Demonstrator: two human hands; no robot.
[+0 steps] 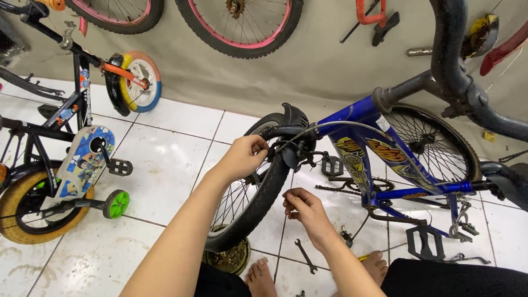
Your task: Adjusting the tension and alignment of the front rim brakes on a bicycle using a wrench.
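Blue bike half-stripped; left hand grips front wheel at the brake, right hand pinches cable end; spanner on floor.

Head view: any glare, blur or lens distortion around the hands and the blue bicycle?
Head view: even, soft light; faint sheen on the white floor tiles, no harsh glare. Left hand at the front wheel and right hand are sharp. Wide-angle bending curves the dark handlebar at the right edge. Blue bicycle frame is in focus.
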